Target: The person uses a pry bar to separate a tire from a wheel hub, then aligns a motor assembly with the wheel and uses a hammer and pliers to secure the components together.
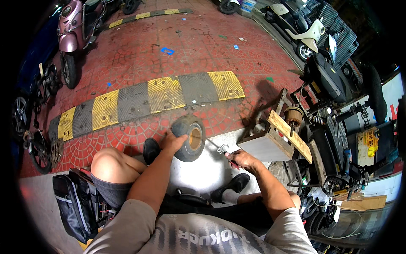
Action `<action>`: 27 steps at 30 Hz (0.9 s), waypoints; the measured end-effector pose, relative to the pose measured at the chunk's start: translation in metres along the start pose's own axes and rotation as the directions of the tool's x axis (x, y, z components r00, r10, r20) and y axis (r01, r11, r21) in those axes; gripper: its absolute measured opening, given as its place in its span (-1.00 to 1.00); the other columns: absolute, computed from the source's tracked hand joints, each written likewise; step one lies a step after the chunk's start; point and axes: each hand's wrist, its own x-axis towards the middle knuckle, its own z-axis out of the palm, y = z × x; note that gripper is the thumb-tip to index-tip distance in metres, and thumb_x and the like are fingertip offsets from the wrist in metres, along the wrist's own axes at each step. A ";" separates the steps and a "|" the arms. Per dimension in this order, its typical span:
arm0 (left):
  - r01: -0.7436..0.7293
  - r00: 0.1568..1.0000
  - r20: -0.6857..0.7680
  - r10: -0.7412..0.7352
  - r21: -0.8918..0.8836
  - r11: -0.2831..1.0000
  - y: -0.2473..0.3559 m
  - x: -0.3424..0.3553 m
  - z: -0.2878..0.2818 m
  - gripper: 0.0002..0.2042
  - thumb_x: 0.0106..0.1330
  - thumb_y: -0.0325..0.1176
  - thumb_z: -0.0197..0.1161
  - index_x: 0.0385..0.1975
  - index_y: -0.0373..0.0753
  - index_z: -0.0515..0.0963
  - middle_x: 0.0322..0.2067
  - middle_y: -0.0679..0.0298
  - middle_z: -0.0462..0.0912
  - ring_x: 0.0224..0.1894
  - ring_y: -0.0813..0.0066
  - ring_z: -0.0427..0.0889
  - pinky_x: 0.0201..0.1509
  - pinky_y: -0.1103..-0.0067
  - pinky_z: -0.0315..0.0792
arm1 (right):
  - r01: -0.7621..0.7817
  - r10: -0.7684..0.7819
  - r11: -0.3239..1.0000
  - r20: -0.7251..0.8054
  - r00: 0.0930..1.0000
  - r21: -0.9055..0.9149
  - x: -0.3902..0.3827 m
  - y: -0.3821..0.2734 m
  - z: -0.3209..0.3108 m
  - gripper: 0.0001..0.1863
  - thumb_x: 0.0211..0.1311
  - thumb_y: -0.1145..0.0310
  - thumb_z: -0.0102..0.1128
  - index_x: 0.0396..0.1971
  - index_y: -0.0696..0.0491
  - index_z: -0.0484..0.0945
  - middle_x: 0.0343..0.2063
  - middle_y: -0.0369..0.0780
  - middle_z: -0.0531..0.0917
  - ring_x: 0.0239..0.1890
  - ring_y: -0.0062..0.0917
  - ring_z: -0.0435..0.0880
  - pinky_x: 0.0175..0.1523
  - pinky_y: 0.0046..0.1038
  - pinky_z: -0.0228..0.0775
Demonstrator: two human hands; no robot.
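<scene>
My left hand (173, 142) grips the side of a small black tyre (188, 150) with a tan hub (194, 137), held upright over the pale, lit floor (194, 178). My right hand (242, 159) is closed on a red-handled tool (234, 165) at the right of the tyre. A thin dark shaft or rod reaches from near that hand toward the tyre; whether it touches the tyre I cannot tell. A small silvery metal piece (223, 149) shows just ahead of my right hand, its shape unclear.
A yellow-and-grey speed bump (165, 95) crosses the red paving (135, 51). A pink scooter (69, 34), dark bike (40, 144) and black bag (72, 207) are left. A wooden stand (279, 142), a motor part (293, 116), white scooter (308, 38) and several vehicles crowd the right.
</scene>
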 end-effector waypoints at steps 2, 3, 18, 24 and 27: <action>0.027 0.998 0.047 -0.028 0.013 1.000 0.008 -0.005 -0.004 0.14 0.12 0.30 0.53 0.61 -0.29 0.24 0.45 -0.20 0.54 0.46 -0.19 0.57 0.54 0.16 0.44 | -0.002 0.002 1.000 -0.013 1.000 -0.009 -0.006 -0.005 0.000 -0.24 0.57 -0.34 0.22 -0.49 0.15 0.67 -0.62 -0.24 0.66 -0.57 -0.50 0.57 -0.41 -0.29 0.40; 0.031 0.999 0.030 -0.031 0.019 0.999 0.012 -0.007 -0.004 0.14 0.12 0.29 0.54 0.61 -0.31 0.23 0.45 -0.20 0.54 0.47 -0.18 0.56 0.55 0.16 0.43 | -0.023 0.022 1.000 -0.047 0.999 -0.011 -0.009 -0.009 -0.002 -0.27 0.58 -0.31 0.23 -0.50 0.11 0.65 -0.63 -0.27 0.64 -0.59 -0.54 0.53 -0.44 -0.33 0.35; 0.104 0.981 0.176 -0.079 -0.140 0.985 0.009 0.020 -0.009 0.15 0.07 -0.11 0.65 0.68 -0.25 0.14 0.47 -0.19 0.54 0.49 -0.07 0.57 0.51 0.23 0.49 | -0.059 0.058 0.997 -0.024 0.998 -0.045 0.010 0.012 -0.008 -0.31 0.57 -0.31 0.27 -0.40 0.11 0.72 -0.58 -0.27 0.69 -0.59 -0.53 0.53 -0.43 -0.36 0.39; 0.099 0.987 0.139 -0.087 -0.083 0.992 0.029 0.003 -0.026 0.12 0.04 -0.32 0.57 0.71 -0.04 0.13 0.46 -0.19 0.55 0.50 -0.11 0.57 0.50 0.21 0.50 | -0.089 0.077 0.993 0.137 0.988 0.079 -0.005 -0.001 0.003 -0.32 0.61 -0.23 0.26 -0.31 0.22 0.72 -0.45 -0.14 0.82 -0.49 -0.46 0.67 -0.26 -0.36 0.59; 0.092 0.991 0.103 -0.088 -0.037 0.995 0.023 0.013 -0.020 0.10 0.05 -0.36 0.52 0.71 0.00 0.13 0.45 -0.21 0.55 0.49 -0.17 0.57 0.50 0.20 0.51 | -0.065 0.051 0.991 0.121 0.991 0.115 -0.006 0.000 0.004 -0.32 0.66 -0.23 0.19 -0.24 0.20 0.73 -0.45 -0.15 0.81 -0.45 -0.49 0.67 -0.26 -0.38 0.53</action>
